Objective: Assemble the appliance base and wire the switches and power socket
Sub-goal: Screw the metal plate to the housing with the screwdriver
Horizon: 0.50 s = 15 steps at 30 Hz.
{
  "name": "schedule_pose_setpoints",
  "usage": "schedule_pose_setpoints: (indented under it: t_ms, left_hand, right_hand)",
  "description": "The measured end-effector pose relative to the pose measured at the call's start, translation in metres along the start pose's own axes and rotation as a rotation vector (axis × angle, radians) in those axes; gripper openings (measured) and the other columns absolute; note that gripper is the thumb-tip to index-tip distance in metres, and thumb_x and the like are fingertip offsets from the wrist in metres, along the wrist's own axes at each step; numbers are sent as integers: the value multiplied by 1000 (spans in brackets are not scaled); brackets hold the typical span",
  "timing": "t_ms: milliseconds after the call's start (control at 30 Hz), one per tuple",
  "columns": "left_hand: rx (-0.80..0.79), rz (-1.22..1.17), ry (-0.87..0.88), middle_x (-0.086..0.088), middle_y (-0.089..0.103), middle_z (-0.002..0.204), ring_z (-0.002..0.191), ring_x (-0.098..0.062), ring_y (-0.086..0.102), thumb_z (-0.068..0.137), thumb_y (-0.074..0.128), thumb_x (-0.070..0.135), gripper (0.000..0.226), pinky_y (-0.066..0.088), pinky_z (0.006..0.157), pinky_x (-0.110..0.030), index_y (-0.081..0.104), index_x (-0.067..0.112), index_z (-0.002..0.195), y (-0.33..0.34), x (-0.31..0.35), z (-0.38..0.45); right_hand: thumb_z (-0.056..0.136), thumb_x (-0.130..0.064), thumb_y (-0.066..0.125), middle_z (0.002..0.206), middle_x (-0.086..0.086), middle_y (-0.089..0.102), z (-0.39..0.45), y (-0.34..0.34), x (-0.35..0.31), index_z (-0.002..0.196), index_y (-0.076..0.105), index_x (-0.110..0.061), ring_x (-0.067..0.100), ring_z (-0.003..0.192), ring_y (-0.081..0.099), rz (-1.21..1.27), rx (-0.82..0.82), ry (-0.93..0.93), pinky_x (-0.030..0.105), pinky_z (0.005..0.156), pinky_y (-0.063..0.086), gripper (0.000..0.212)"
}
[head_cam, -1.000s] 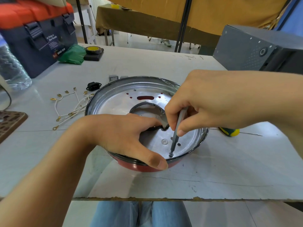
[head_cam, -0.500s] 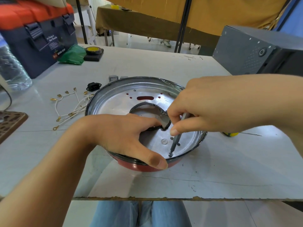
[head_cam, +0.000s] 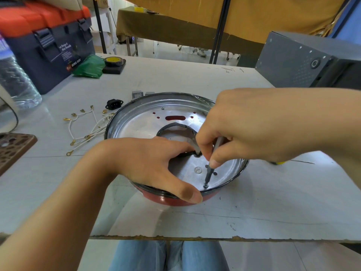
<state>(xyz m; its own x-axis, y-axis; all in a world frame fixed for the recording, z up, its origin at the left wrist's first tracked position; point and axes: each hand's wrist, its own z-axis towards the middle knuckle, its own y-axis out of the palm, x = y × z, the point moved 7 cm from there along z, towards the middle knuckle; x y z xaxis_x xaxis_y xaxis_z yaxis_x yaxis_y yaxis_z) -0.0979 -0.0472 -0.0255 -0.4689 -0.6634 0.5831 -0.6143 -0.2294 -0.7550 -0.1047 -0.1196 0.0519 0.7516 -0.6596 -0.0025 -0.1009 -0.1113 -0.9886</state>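
While the left hand [head_cam: 148, 163] clamps the round red-sided metal appliance base [head_cam: 144, 122] at the white table's [head_cam: 195, 79] near edge, the right hand [head_cam: 252, 128] pinches a slim grey screwdriver [head_cam: 210, 171] on a small rim screw [head_cam: 205, 186]. Base assembly seems underway; next, steady downward turning. White wires [head_cam: 88, 133] and black power socket [head_cam: 113, 104] lie unused behind it.

Left hand [head_cam: 148, 163] grips the appliance base [head_cam: 136, 122]; right hand [head_cam: 244, 130] pinches a screwdriver [head_cam: 210, 172].

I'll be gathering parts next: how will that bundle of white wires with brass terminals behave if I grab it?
The white wires lie in loose curves, so they are probably floppy and light. Several strands cross, so they may tangle and lift together. The ring terminals could snag.
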Motion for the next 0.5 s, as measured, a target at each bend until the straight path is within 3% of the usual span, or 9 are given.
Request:
schedule_pose_setpoints:
  t_ms: [67,133,233,333,400,467,500]
  left_hand:
    - [2,3,-7,25,51,122,118,-4,48,56,59,74,74,41,101,-32,41,47,122,0,0,-1]
    - [2,1,-4,25,50,122,118,-4,47,56,59,74,71,41,101,-32,41,47,119,0,1,-1]
    - [3,7,-4,25,50,121,117,-5,47,57,59,74,70,41,101,-32,41,47,118,0,1,-2]
    - [-7,11,-11,27,51,111,109,-4,50,57,59,75,65,43,97,-32,41,49,114,0,1,-2]
    - [-11,11,-11,28,51,107,106,-3,51,57,59,75,65,43,96,-32,41,49,114,0,1,-2]
    - [-10,9,2,28,52,112,108,-4,51,58,59,75,72,43,98,-34,40,48,121,0,1,-1]
    - [-9,10,7,28,52,116,111,-5,51,58,59,75,75,43,99,-34,39,47,125,0,1,-1]
  right_hand:
    - [74,-40,71,66,-21,58,1,0,0,80,68,-33,-24,66,44,-48,21,4,10,59,41,9]
    - [74,-42,70,63,-20,56,1,-2,-1,80,67,-33,-25,67,42,-89,38,0,12,43,32,11]
    - [74,-43,69,62,-19,56,2,-2,1,79,67,-34,-25,67,43,-90,44,9,11,42,30,11]
    - [76,-40,68,67,-21,59,1,1,1,80,68,-33,-22,67,45,-5,17,34,14,54,41,9]
    - [77,-36,68,69,-17,61,-2,2,0,82,71,-30,-18,74,47,51,38,30,11,74,39,8]
    - [78,-30,70,73,-5,64,-6,2,1,83,74,-26,-10,84,50,142,36,64,15,81,37,9]
    - [77,-28,69,81,-8,64,-8,1,0,84,75,-24,-7,87,50,162,30,72,18,82,38,10]
